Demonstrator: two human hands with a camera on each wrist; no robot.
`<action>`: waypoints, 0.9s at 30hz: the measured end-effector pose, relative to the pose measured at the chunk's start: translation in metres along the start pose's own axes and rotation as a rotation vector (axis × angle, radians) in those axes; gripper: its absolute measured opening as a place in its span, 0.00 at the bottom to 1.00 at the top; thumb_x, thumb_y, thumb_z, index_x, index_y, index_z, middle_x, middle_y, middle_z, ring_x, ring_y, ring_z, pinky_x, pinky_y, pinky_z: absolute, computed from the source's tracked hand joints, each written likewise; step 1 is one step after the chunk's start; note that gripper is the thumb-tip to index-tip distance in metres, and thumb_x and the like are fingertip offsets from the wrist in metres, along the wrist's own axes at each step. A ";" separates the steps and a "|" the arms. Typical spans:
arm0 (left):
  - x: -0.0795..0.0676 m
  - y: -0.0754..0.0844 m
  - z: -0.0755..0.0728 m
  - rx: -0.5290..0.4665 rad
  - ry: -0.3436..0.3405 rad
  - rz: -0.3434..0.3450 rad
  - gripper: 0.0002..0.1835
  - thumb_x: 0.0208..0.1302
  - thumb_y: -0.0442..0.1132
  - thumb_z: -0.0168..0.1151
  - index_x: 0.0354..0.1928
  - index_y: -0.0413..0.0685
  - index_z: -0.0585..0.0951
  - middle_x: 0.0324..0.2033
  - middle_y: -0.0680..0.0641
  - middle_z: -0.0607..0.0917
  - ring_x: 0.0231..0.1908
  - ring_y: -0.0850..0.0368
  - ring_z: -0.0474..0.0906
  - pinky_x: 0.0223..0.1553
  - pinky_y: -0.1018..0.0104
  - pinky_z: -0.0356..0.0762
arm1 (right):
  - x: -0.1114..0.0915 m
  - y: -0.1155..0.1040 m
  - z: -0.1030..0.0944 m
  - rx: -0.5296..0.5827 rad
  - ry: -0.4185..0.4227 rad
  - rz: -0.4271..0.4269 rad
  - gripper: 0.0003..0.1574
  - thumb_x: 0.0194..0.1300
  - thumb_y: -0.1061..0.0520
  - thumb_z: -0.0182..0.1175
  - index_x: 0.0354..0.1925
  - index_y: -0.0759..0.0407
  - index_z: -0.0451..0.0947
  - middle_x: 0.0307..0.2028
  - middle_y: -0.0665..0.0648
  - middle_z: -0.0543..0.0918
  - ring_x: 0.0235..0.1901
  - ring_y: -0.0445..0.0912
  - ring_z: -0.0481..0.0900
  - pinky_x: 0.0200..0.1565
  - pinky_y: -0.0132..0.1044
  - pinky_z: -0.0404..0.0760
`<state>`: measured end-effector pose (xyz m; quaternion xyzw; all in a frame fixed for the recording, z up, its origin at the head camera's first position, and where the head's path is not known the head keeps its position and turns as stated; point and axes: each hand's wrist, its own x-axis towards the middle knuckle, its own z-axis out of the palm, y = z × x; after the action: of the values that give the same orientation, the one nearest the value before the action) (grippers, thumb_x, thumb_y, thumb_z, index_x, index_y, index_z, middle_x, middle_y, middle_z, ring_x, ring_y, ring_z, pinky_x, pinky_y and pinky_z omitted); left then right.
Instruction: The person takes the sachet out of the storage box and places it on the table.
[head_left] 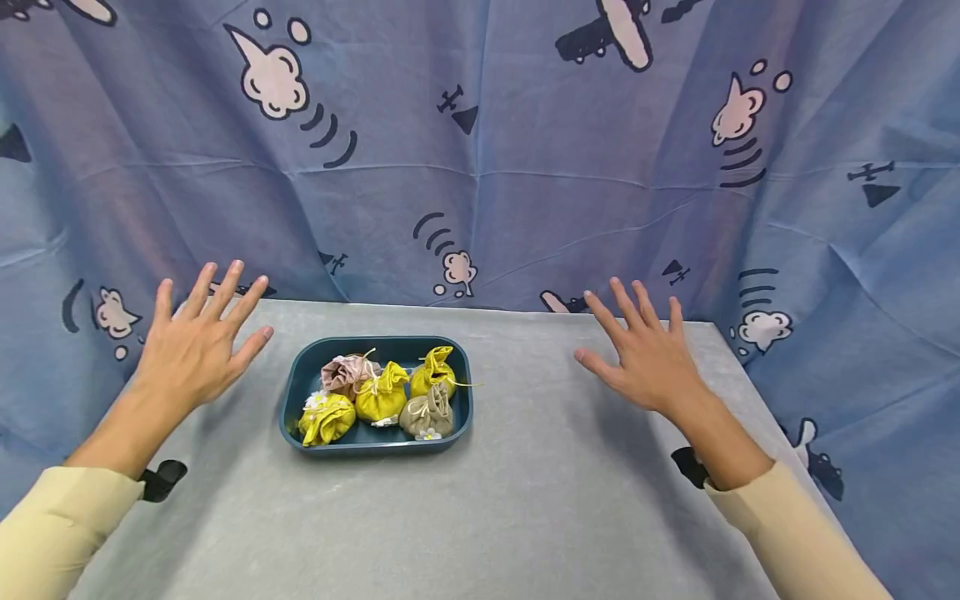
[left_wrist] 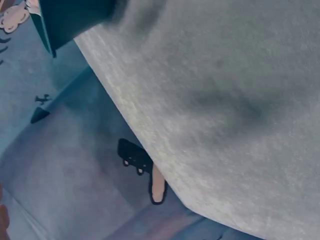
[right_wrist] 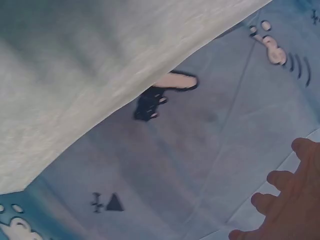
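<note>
Fingers spread, my left hand (head_left: 197, 350) hovers over the table to the left of a dark teal tray (head_left: 375, 450). My right hand (head_left: 648, 362) is held up the same way, well to the tray's right, and its fingers also show at the edge of the right wrist view. Neither hand holds or touches anything. Inside the tray lie several small drawstring pouches: a pink pouch (head_left: 347, 375), a yellow pouch with white flowers (head_left: 330, 419), a yellow pouch (head_left: 381, 398) in the middle, another yellow pouch (head_left: 432, 373) at the back right, and a beige pouch (head_left: 427, 411).
The grey table (head_left: 525, 500) ends at a straight back edge just behind the tray. Blue patterned curtains (head_left: 525, 108) hang behind it and along both sides. Dark bands (head_left: 162, 481) sit on both wrists at the cuffs of the pale sleeves (head_left: 82, 517).
</note>
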<state>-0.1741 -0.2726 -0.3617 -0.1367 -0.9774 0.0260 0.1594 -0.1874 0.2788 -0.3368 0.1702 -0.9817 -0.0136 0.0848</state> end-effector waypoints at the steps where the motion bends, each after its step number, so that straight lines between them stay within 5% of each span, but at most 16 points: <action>1: -0.001 0.001 -0.001 -0.003 0.000 0.007 0.38 0.75 0.57 0.48 0.80 0.55 0.50 0.79 0.43 0.45 0.77 0.41 0.35 0.69 0.31 0.30 | 0.000 -0.004 -0.001 0.001 0.006 -0.018 0.54 0.67 0.25 0.50 0.80 0.40 0.45 0.79 0.59 0.42 0.77 0.60 0.36 0.66 0.73 0.31; 6: -0.005 0.010 -0.004 -0.047 -0.030 0.054 0.37 0.75 0.58 0.47 0.80 0.54 0.52 0.78 0.42 0.48 0.76 0.39 0.41 0.69 0.30 0.35 | 0.000 -0.024 -0.006 0.042 0.026 -0.131 0.56 0.66 0.26 0.53 0.80 0.41 0.41 0.79 0.58 0.45 0.77 0.60 0.42 0.67 0.72 0.40; 12: -0.012 0.019 -0.002 -0.118 -0.114 0.150 0.37 0.75 0.60 0.48 0.79 0.58 0.54 0.78 0.42 0.51 0.76 0.38 0.45 0.66 0.28 0.44 | 0.001 -0.048 -0.016 0.249 -0.004 -0.253 0.60 0.65 0.29 0.59 0.81 0.45 0.40 0.78 0.54 0.49 0.76 0.55 0.50 0.69 0.65 0.52; 21: -0.015 0.026 0.007 -0.171 -0.242 0.251 0.37 0.74 0.62 0.48 0.78 0.57 0.57 0.77 0.42 0.55 0.75 0.37 0.49 0.66 0.29 0.48 | 0.002 -0.079 -0.022 0.517 -0.137 -0.269 0.60 0.62 0.28 0.61 0.80 0.39 0.42 0.76 0.50 0.56 0.73 0.51 0.59 0.67 0.59 0.62; 27: -0.022 0.025 0.018 -0.207 -0.257 0.299 0.36 0.74 0.61 0.50 0.78 0.56 0.59 0.78 0.46 0.53 0.75 0.40 0.49 0.67 0.32 0.50 | 0.006 -0.094 -0.020 0.633 -0.151 -0.304 0.56 0.63 0.33 0.64 0.79 0.45 0.51 0.74 0.49 0.61 0.71 0.47 0.64 0.67 0.54 0.66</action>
<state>-0.1533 -0.2548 -0.3880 -0.2912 -0.9560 -0.0338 0.0130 -0.1587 0.1886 -0.3211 0.3307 -0.9042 0.2660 -0.0478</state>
